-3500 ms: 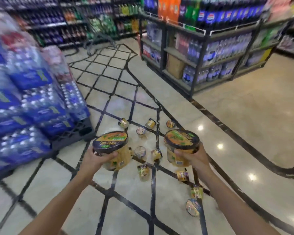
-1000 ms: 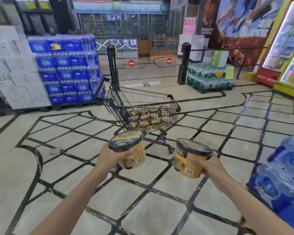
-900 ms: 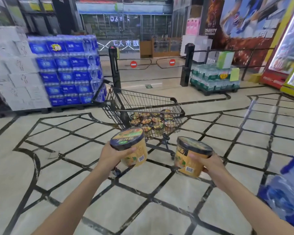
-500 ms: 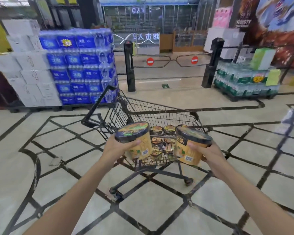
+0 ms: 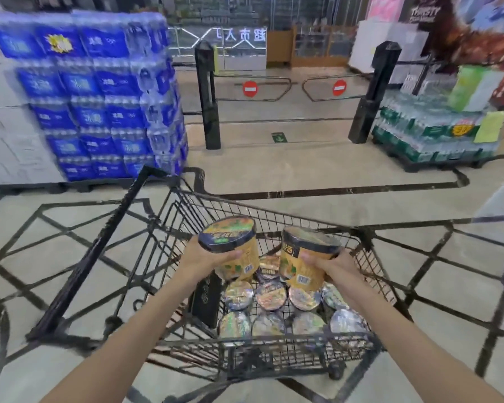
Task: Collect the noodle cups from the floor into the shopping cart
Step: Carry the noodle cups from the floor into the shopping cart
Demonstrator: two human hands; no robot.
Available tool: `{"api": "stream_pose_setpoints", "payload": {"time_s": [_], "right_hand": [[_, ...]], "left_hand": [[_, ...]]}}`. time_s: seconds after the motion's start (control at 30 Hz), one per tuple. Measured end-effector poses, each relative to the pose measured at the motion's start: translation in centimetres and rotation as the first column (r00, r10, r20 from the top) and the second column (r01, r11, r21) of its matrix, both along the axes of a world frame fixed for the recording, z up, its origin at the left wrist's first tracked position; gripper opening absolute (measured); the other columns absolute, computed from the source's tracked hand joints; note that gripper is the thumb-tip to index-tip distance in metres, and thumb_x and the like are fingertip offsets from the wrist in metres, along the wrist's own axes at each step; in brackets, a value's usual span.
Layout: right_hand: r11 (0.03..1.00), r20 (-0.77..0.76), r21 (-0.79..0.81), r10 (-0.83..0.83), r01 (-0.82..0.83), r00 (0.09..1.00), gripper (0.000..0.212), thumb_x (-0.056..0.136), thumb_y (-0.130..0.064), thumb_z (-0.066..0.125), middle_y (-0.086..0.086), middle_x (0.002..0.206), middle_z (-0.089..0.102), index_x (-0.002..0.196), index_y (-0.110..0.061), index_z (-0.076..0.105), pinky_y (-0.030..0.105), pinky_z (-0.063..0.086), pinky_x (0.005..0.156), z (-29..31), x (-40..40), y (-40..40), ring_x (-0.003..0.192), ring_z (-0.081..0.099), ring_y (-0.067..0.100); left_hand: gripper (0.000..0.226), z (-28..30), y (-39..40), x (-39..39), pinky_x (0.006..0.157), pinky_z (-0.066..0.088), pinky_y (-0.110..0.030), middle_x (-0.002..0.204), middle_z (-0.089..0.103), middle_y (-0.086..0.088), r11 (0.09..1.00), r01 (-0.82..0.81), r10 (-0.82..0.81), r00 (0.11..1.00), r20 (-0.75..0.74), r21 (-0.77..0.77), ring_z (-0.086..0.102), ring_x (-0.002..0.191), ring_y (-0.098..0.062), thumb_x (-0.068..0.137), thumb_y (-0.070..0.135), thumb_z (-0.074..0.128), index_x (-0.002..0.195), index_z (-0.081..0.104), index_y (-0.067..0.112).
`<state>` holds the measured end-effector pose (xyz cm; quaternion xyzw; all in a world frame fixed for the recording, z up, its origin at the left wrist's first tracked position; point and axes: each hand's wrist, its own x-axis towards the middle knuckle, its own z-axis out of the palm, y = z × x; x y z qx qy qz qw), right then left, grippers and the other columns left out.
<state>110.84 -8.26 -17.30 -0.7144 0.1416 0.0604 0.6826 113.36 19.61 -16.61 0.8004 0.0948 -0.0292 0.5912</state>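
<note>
Cups in both hands hang over the shopping cart (image 5: 274, 210): the left hand (image 5: 204, 261) has its fingers wrapped round one noodle cup (image 5: 233, 248), the right hand (image 5: 332, 267) grips another noodle cup (image 5: 306, 263). More cups (image 5: 269, 295) already cover the basket bottom. Both held cups tilt; released from here they could land crooked, dent lids below, or roll against the wire side.

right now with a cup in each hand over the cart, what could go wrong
The left hand and right hand each hold a noodle cup, left and right, above the shopping cart. Dropped from there, they may dent the cups already inside or tip over. The two held cups are also close together and could knock each other.
</note>
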Motion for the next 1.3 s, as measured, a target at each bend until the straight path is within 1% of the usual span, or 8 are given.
{"api": "stream_pose_setpoints", "payload": {"time_s": [0.17, 0.3, 0.43, 0.57, 0.73, 0.9, 1.1, 1.3], "right_hand": [[0.999, -0.078, -0.016, 0.033, -0.034, 0.996, 0.104, 0.028, -0.046, 0.091, -0.001, 0.116, 0.065, 0.121, -0.025, 0.05, 0.042, 0.052, 0.092, -3.0, 9.6, 1.9, 0.105, 0.062, 0.019], [0.99, -0.148, -0.139, 0.019, -0.039, 0.989, 0.095, 0.048, -0.038, 0.09, -0.007, 0.116, 0.056, 0.13, -0.023, 0.045, 0.035, 0.047, 0.093, -7.0, 14.9, 3.1, 0.106, 0.053, 0.015], [0.982, -0.199, -0.186, 0.005, -0.043, 0.98, 0.092, 0.053, -0.027, 0.093, 0.0, 0.119, 0.058, 0.132, -0.018, 0.045, 0.039, 0.044, 0.102, -11.3, 19.1, 4.0, 0.113, 0.053, 0.018], [0.98, -0.214, -0.197, -0.021, -0.022, 0.977, 0.075, 0.053, -0.005, 0.092, 0.001, 0.107, 0.06, 0.117, -0.008, 0.052, 0.01, 0.049, 0.075, -16.2, 21.5, 4.6, 0.105, 0.058, 0.017], [0.986, -0.237, -0.164, -0.038, -0.001, 0.971, 0.079, 0.05, 0.014, 0.082, 0.001, 0.108, 0.056, 0.114, -0.008, 0.043, 0.004, 0.046, 0.057, -22.6, 23.0, 4.5, 0.099, 0.057, 0.017], [0.972, -0.315, -0.23, -0.114, 0.04, 0.942, 0.093, 0.053, -0.028, 0.092, -0.007, 0.104, 0.054, 0.129, -0.015, 0.041, 0.024, 0.045, 0.08, -27.4, 23.1, 4.4, 0.091, 0.055, 0.011], [0.98, -0.256, -0.166, -0.146, 0.106, 0.956, 0.108, 0.051, 0.001, 0.091, -0.001, 0.126, 0.049, 0.139, -0.017, 0.032, 0.016, 0.052, 0.085, -30.9, 23.3, 5.3, 0.114, 0.049, 0.015], [0.973, -0.216, -0.23, -0.08, 0.028, 0.973, 0.12, 0.043, -0.019, 0.095, -0.008, 0.135, 0.043, 0.139, -0.035, 0.025, 0.04, 0.038, 0.11, -31.9, 22.8, 5.9, 0.127, 0.042, 0.012]], "left_hand": [[0.071, -3.6, 0.2, 8.8, 0.073, 0.052, -0.013, 0.095, 0.07, 0.013, 1.0, 0.009, -0.008, 0.998, -0.056, 0.018, 0.064, 0.088, 0.001, 0.046, 0.042, 0.093, 0.107, 0.065, 0.019], [0.105, -8.6, 0.3, 13.4, 0.086, 0.056, -0.033, 0.104, 0.071, 0.007, 0.996, -0.026, 0.037, 0.992, -0.124, 0.087, 0.066, 0.097, -0.009, 0.026, 0.069, 0.086, 0.115, 0.063, 0.019], [0.093, -13.3, -0.3, 16.3, 0.077, 0.05, -0.024, 0.108, 0.064, 0.001, 0.979, -0.112, 0.149, 0.964, -0.221, 0.172, 0.062, 0.097, -0.016, 0.043, 0.048, 0.093, 0.118, 0.052, 0.012], [0.094, -18.3, -1.1, 18.5, 0.093, 0.045, -0.034, 0.121, 0.057, -0.008, 0.963, -0.184, 0.23, 0.942, -0.245, 0.197, 0.056, 0.113, -0.025, 0.052, 0.029, 0.094, 0.127, 0.044, 0.004], [0.097, -25.0, -1.5, 20.4, 0.093, 0.049, -0.039, 0.121, 0.059, -0.014, 0.943, -0.284, 0.324, 0.902, -0.285, 0.173, 0.058, 0.111, -0.03, 0.049, 0.025, 0.095, 0.128, 0.042, 0.004], [0.102, -29.7, -2.9, 21.2, 0.09, 0.044, -0.03, 0.121, 0.056, -0.008, 0.955, -0.253, 0.287, 0.919, -0.272, 0.154, 0.055, 0.109, -0.022, 0.049, 0.023, 0.095, 0.133, 0.04, 0.007], [0.103, -33.0, -3.7, 21.1, 0.093, 0.044, -0.03, 0.12, 0.056, -0.007, 0.961, -0.258, 0.276, 0.915, -0.293, 0.1, 0.055, 0.11, -0.022, 0.048, 0.021, 0.095, 0.132, 0.037, 0.011], [0.118, -33.6, -3.3, 20.8, 0.104, 0.039, -0.036, 0.131, 0.046, -0.006, 0.988, -0.146, 0.154, 0.933, -0.324, 0.049, 0.046, 0.121, -0.022, 0.051, 0.015, 0.094, 0.142, 0.019, 0.014]]}}
